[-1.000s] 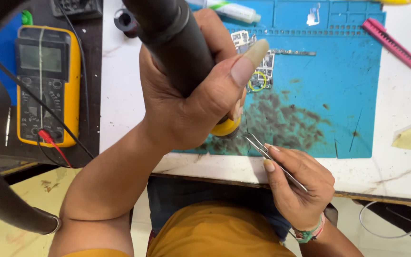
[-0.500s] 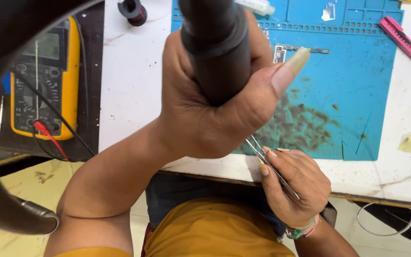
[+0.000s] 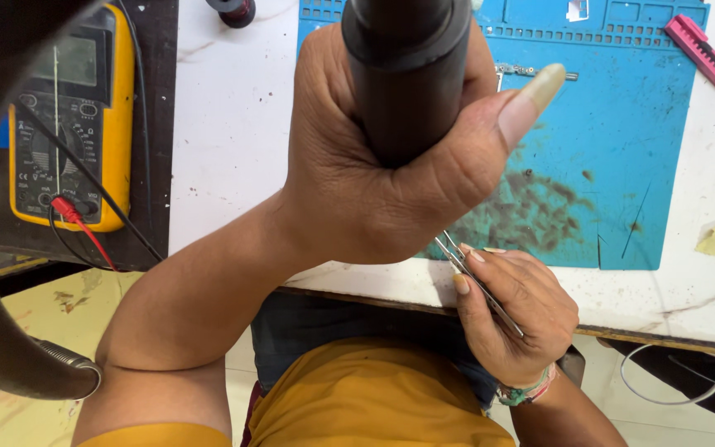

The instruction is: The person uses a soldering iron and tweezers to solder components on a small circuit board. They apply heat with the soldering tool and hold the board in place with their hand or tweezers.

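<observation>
Metal tweezers in right hand overhang table edge.

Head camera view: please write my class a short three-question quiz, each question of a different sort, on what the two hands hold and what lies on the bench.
1. True or false: the left hand grips a thick black handle.
2. What does the right hand hold? A) tweezers B) a screwdriver C) a brush
3. Fill in: the yellow multimeter lies to the ____ of the blue work mat.

Key: 1 true; 2 A; 3 left
</observation>
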